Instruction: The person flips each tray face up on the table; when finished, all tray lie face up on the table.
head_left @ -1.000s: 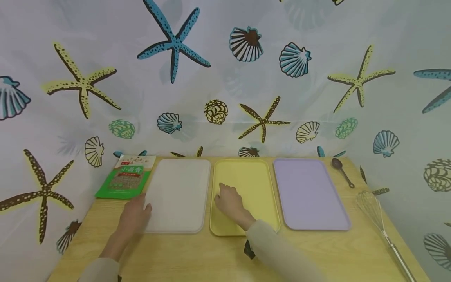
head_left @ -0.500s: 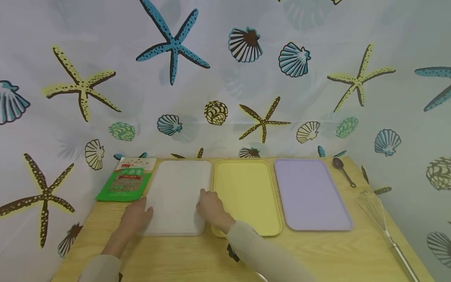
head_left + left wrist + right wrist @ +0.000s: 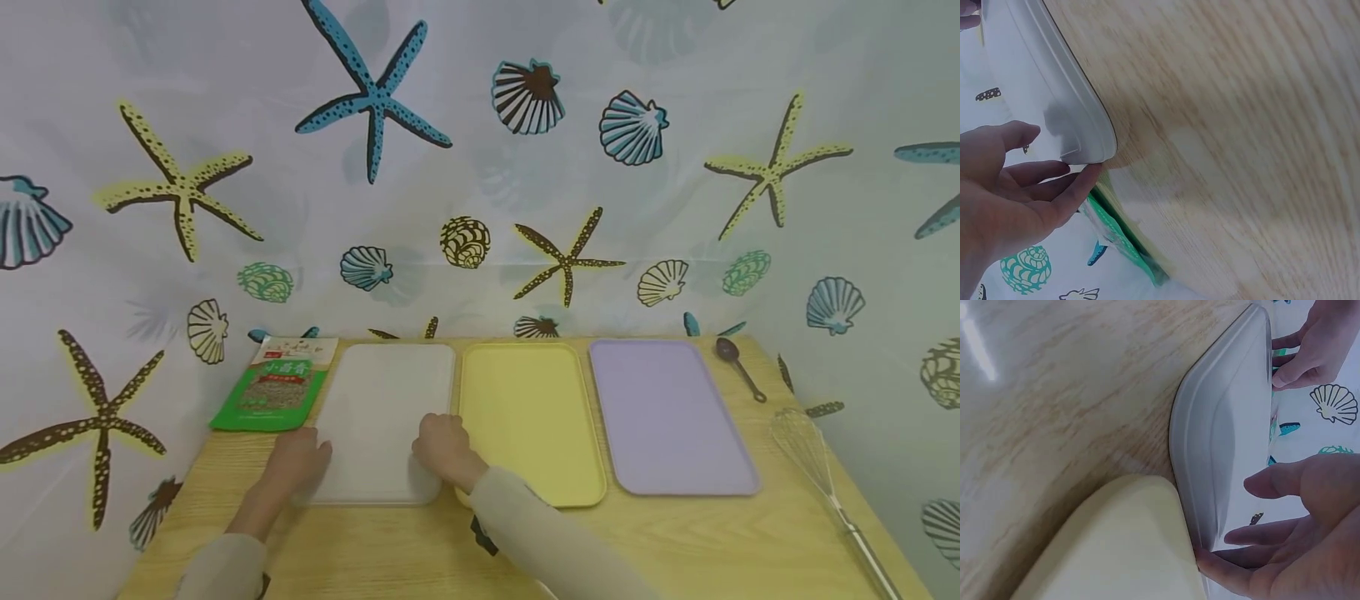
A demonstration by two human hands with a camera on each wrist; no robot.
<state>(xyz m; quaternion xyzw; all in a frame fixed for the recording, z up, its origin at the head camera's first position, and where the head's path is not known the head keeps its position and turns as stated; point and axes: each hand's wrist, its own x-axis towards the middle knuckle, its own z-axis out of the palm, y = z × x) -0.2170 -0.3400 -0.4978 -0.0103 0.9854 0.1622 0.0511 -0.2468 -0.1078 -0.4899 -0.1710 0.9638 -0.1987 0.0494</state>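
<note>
A white tray lies on the wooden table, a hand at each long side. On its left edge is my left hand; in the left wrist view its fingertips touch the outer rim and the thumb stays off the tray. My right hand is at the opposite edge, over the gap beside the yellow tray. The right wrist view shows its fingertips touching the white rim, with the thumb raised above the tray. Neither thumb presses down.
Beyond the left hand lies a green packet of fennel seeds. To the right are a purple tray, a dark spoon and a wire whisk near the table's right edge. A patterned curtain stands behind and around the table.
My right hand has moved left from above the yellow tray to the white tray's right edge. The left hand has stayed at the left edge. The trays look unmoved.
</note>
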